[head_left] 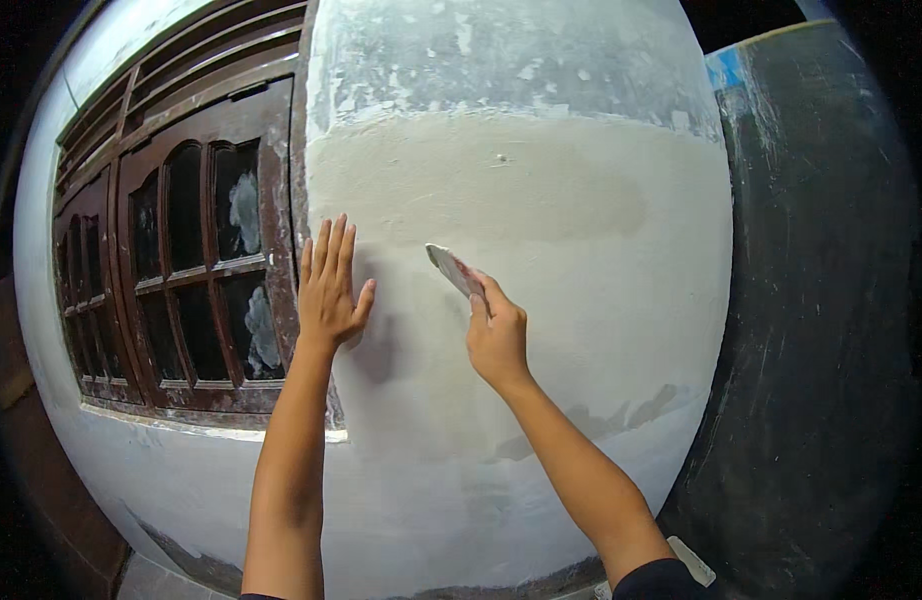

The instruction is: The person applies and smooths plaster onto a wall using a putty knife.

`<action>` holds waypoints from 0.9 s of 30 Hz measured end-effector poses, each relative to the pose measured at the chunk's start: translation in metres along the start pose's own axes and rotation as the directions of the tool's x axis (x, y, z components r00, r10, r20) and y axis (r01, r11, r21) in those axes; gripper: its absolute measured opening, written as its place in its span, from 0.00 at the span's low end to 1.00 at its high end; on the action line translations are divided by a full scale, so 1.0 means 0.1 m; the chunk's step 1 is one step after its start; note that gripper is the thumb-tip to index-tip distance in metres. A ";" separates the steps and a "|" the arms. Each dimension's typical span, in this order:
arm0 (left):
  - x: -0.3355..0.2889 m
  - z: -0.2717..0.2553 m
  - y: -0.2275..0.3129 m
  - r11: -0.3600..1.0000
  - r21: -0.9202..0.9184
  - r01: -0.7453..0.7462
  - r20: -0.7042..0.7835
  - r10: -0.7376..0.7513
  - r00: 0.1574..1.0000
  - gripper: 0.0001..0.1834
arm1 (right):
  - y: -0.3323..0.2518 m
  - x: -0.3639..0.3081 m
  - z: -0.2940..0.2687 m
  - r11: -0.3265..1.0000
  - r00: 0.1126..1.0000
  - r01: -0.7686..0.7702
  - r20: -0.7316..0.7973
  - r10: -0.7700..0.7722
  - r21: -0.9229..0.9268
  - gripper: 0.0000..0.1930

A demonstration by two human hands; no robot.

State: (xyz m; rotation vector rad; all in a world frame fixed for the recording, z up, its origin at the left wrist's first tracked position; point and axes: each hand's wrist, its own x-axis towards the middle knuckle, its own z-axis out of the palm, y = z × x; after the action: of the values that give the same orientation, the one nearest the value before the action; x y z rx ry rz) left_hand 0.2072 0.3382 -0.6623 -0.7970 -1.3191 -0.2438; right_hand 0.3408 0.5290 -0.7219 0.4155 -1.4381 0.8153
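Note:
My left hand (pixel 329 292) is open, its fingers stretched upward, at the wall beside the window frame's right edge. Whether the palm presses on the plaster, I cannot tell. In my right hand (pixel 498 338) is a putty knife (pixel 449 267), gripped between thumb and fingers. Its flat blade points up and left, with whitish filler along the edge. My fingers hide its handle. Behind both hands stands the wall (pixel 581 290), coated in smooth cream-white filler. Higher up, a patchy grey band (pixel 511 60) shows, and a damp-looking beige patch lies beneath it.
To the left is a brown wooden window (pixel 196 250) with dark panes, whitish smears and slats above. A dark grey wall (pixel 811 300) rises at the right. Low on the plaster are grey stains (pixel 651 403). A pale object (pixel 691 562) lies beside my right elbow.

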 end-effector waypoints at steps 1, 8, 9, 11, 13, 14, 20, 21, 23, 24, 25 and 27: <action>0.00 0.02 -0.08 1.000 0.009 0.003 -0.001 -0.003 1.000 0.42 | 0.02 0.05 0.11 1.000 1.000 0.006 0.003 -0.006 0.003 0.17; -0.13 0.04 -0.74 0.998 0.055 -0.019 0.002 0.018 1.000 0.43 | 0.14 0.13 0.99 0.889 0.902 0.426 0.011 -0.431 -0.166 0.21; -0.14 0.04 -0.82 0.998 0.055 -0.019 0.006 0.018 1.000 0.43 | 0.16 0.13 1.09 0.879 0.898 0.433 0.011 -0.440 -0.202 0.23; -0.10 0.05 -1.05 0.998 0.054 0.008 -0.001 -0.008 1.000 0.41 | 0.18 0.19 1.34 0.864 0.890 0.441 -0.004 -0.456 -0.242 0.25; -0.10 0.07 -1.24 0.999 0.036 0.002 -0.017 -0.001 1.000 0.40 | 0.20 0.21 1.55 0.846 0.883 0.440 -0.025 -0.468 -0.302 0.27; -0.13 0.09 -1.30 1.000 0.018 0.003 -0.031 -0.002 1.000 0.39 | 0.21 0.19 1.62 0.847 0.886 0.435 -0.024 -0.463 -0.306 0.27; -0.17 0.28 -1.60 0.999 0.038 -0.018 -0.032 0.019 0.999 0.38 | 0.27 0.16 1.94 0.781 0.871 0.424 -0.031 -0.491 -0.459 0.29; -0.18 0.30 -1.63 0.998 0.057 -0.029 -0.033 0.031 0.999 0.38 | 0.27 0.14 1.97 0.775 0.870 0.418 -0.036 -0.491 -0.475 0.29; -0.16 0.33 -1.65 0.999 0.029 -0.037 -0.042 0.038 0.998 0.39 | 0.30 0.14 2.04 0.764 0.868 0.410 -0.045 -0.495 -0.498 0.30; -0.15 0.36 -1.67 0.998 0.026 -0.054 -0.050 0.055 0.997 0.39 | 0.31 0.14 2.07 0.751 0.865 0.413 -0.036 -0.500 -0.515 0.30; -0.15 0.38 -1.68 0.997 0.022 -0.068 -0.054 0.069 0.996 0.40 | 0.32 0.13 2.09 0.740 0.865 0.415 -0.024 -0.502 -0.530 0.30; -0.17 0.40 -1.70 0.998 -0.007 -0.065 -0.045 0.065 0.997 0.39 | 0.32 0.11 2.13 0.724 0.865 0.416 -0.007 -0.502 -0.550 0.28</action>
State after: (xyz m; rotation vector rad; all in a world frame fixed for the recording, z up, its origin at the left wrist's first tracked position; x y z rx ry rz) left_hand 0.0727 0.2378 -0.6121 -0.8362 -1.2490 -0.2144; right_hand 0.1672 0.4047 -0.6912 0.2513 -1.2671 0.0185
